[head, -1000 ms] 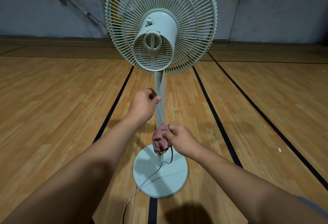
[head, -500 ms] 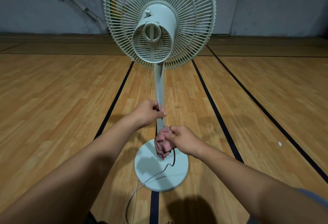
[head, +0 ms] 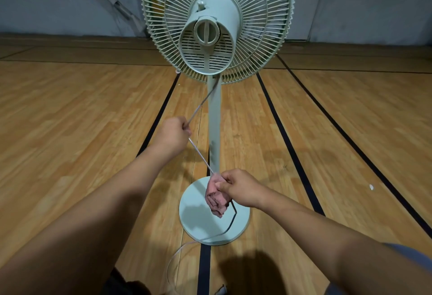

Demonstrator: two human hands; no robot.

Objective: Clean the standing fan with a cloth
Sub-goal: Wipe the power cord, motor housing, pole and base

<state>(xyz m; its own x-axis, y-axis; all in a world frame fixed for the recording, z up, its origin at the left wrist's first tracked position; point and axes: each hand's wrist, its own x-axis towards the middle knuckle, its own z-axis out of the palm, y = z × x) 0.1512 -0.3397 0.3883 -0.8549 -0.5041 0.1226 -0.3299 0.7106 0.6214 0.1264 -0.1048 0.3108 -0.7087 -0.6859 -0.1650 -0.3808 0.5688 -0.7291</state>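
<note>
A pale green standing fan stands in front of me, its back facing me, on a thin pole and a round base. Its white power cord runs from under the motor housing down to my left hand, which grips it and holds it out to the left of the pole. From there the cord stretches taut to my right hand, which grips a bunched pink cloth wrapped round the cord above the base. The rest of the cord trails over the base to the floor.
The fan stands on a wooden court floor with black lines. A grey wall runs behind, with a door at the right. A small white scrap lies on the floor at the right.
My left hand has pulled the cord away from the pole, out to the left, so it is taut. The right hand with the cloth stays low near the base. The view has moved closer.
</note>
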